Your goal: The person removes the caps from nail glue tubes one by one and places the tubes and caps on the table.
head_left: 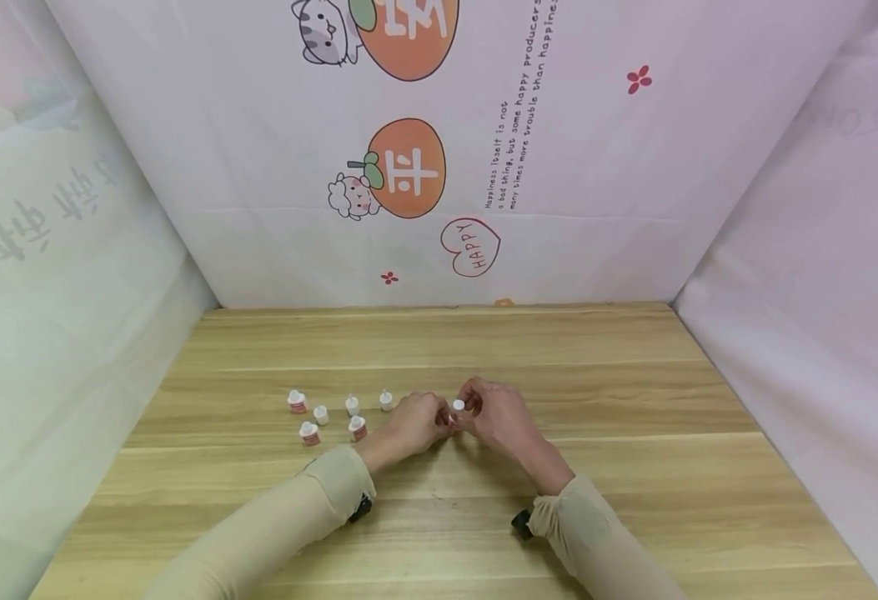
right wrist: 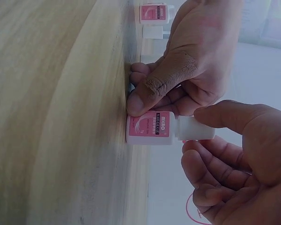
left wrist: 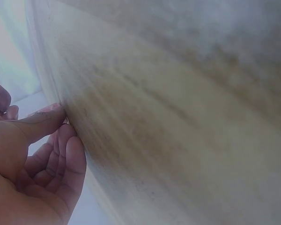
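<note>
A small white nail glue bottle [right wrist: 152,137] with a pink label stands on the table between the two hands. My left hand [head_left: 418,421] grips its body near the base, the thumb across the label side. The white cap [right wrist: 195,128] sits at the bottle's neck, and my right hand [head_left: 500,417] pinches it between thumb and fingers. From the right wrist view, the right hand's other fingers [right wrist: 201,176] are loosely bent beside the bottle. In the left wrist view the left hand [left wrist: 42,159] hides most of the bottle.
Left of the hands stand three more labelled bottles, one at the back [head_left: 298,403], one in front [head_left: 308,435] and one nearer the hand [head_left: 358,429]. Three white caps, including one [head_left: 386,402] with an upright stem, stand among them. Cloth walls [head_left: 559,250] enclose the wooden table [head_left: 446,517].
</note>
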Demonstrator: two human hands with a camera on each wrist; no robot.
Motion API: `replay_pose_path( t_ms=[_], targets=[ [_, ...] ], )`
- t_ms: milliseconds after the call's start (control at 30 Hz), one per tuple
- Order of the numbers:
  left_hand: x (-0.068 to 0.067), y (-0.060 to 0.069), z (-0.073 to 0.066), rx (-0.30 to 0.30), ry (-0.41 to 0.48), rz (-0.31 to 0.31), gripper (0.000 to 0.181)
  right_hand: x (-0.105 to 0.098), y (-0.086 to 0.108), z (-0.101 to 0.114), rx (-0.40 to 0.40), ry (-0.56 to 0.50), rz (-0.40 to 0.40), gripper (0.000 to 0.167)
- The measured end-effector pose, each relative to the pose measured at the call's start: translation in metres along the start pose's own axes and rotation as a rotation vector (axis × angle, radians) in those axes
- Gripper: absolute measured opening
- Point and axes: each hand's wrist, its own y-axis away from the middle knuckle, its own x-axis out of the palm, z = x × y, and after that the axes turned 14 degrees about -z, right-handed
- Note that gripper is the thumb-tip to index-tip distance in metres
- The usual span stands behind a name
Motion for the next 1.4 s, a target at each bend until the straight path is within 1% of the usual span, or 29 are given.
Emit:
replay_pose_path(
  t_ms=[167, 400, 633, 833, 1067, 1267, 1400],
  targets=[
    [0.0005, 0.0000, -0.0001, 0.003, -0.006, 0.001, 0.009, -0.0007, 0.0007, 0.0004, -0.029, -0.005, 0.000, 0.015],
    [0.0004, -0.0005, 0.0002, 0.005, -0.002, -0.003, 0.009, 0.0009, -0.0006, -0.0010, -0.003, -0.004, 0.002, 0.018],
    [0.0006, -0.0004, 0.0006, 0.010, 0.002, -0.012, 0.010, 0.0008, 0.0000, -0.0006, -0.019, 0.002, 0.000, 0.016],
    [0.0003, -0.0003, 0.0006, 0.008, -0.001, -0.010, 0.009, 0.0008, 0.0003, 0.0003, -0.033, 0.009, 0.002, 0.018],
    [-0.0002, -0.0007, 0.0006, 0.014, 0.008, -0.003, 0.008, 0.0005, -0.0003, 0.0005, -0.001, 0.002, 0.008, 0.017],
    [-0.0002, -0.0001, 0.0002, 0.008, 0.010, 0.000, 0.008, 0.0009, 0.0003, 0.0011, -0.031, 0.001, 0.009, 0.019],
    [0.0000, -0.0004, 0.0005, 0.009, 0.010, 0.000, 0.008, 0.0013, 0.0002, 0.0004, -0.030, 0.009, 0.003, 0.020]
  ],
)
